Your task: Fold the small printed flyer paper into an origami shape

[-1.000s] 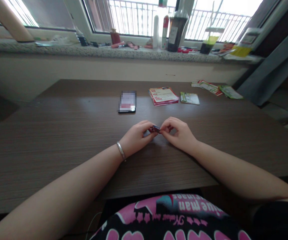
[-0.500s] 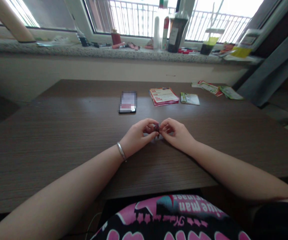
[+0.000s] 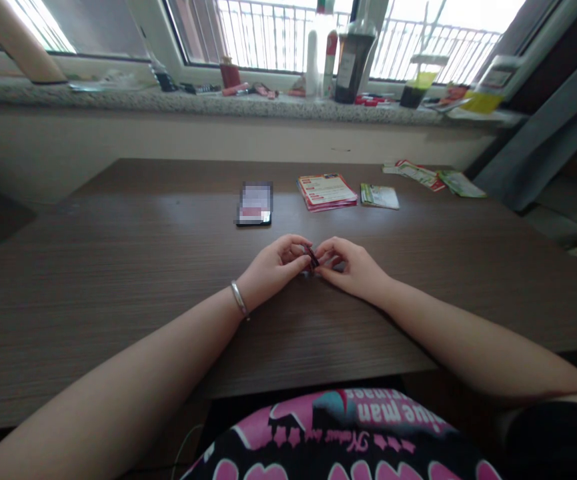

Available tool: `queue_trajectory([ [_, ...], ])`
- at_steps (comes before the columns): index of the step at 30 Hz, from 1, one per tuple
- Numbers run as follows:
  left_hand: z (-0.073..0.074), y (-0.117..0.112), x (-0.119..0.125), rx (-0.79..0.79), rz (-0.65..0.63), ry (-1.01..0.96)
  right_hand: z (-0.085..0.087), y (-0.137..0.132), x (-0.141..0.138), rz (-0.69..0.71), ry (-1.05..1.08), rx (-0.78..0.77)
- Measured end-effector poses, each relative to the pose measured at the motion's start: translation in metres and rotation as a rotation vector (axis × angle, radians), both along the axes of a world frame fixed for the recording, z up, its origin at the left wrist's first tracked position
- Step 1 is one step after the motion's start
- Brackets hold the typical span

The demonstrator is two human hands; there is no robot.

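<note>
My left hand (image 3: 273, 270) and my right hand (image 3: 351, 267) meet at the middle of the brown wooden table (image 3: 118, 267), wrists resting on it. Both pinch a small dark red folded piece (image 3: 311, 258) between thumb and fingertips; it is too small to name surely. A silver bangle (image 3: 239, 299) circles my left wrist. Most of the small piece is hidden by my fingers.
Beyond my hands lie a phone (image 3: 254, 204), a stack of red leaflets (image 3: 327, 191) and a green card (image 3: 379, 196). More leaflets (image 3: 421, 175) lie at the far right. Bottles (image 3: 353, 53) and clutter line the stone windowsill (image 3: 193, 103).
Both hands have shifted slightly away from me, and the fingers have turned the small piece from lying flat to standing more on edge.
</note>
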State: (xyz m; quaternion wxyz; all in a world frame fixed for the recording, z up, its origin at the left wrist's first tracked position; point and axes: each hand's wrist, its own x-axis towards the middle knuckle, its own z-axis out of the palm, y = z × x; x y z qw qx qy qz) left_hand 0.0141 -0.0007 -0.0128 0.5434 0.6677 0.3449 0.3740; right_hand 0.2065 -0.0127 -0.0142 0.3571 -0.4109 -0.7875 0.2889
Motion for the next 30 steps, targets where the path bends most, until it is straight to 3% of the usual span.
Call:
queue_trajectory([
  [6,0.0004,-0.0005,-0.0002,-0.003,-0.003,-0.005,-0.0006,0.0017,0.0019,-0.039,-0.025,0.075],
  [17,0.0059,-0.0025,-0.0037,0.353,0.118,0.253,-0.0014,0.0056,0.0048,-0.010,-0.030,0.222],
  [30,-0.0006,-0.0007,-0.0037,0.353,0.148,0.164,-0.0002,0.0065,0.0042,-0.060,-0.053,0.175],
])
